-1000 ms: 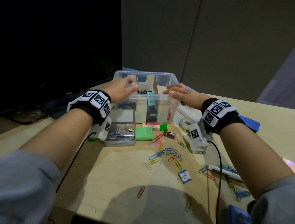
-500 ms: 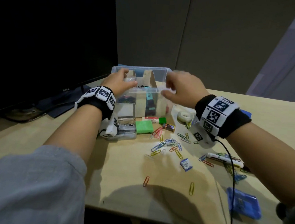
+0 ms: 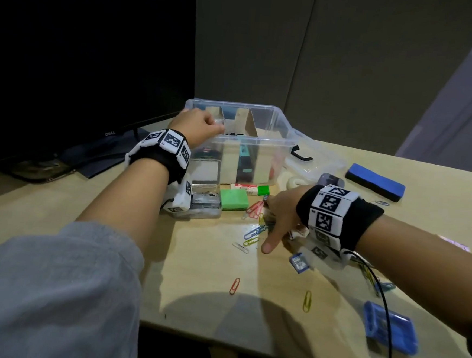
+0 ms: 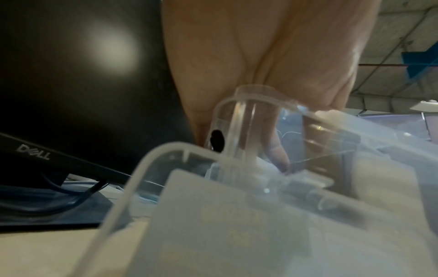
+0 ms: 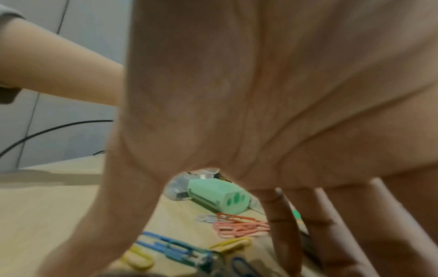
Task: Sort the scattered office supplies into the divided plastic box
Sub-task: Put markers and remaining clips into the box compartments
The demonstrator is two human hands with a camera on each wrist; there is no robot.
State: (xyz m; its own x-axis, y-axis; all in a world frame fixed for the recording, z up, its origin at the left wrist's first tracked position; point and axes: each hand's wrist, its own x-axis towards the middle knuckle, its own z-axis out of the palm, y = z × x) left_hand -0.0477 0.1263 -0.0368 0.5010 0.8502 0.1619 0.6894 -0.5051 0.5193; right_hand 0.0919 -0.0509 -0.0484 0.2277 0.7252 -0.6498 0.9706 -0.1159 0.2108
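Your left hand (image 3: 196, 126) grips box (image 3: 260, 145) rim, frame centre. Your right hand (image 3: 280, 213), fingers (image 5: 279, 224) spread, relaxed, pressing paper clips (image 3: 254, 231) on bench (image 3: 208, 261), nothing grasped.

The head view looks down and forward over the counter (image 3: 208, 261). Each wrist view sits very close under its palm, facing along the fingers (image 5: 279, 224); all share the clear box (image 3: 263, 141) and paperclips (image 3: 255, 208).

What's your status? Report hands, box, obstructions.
Left hand grips box rim. Right hand open, fingers spread over paper clips. Nothing blocking.
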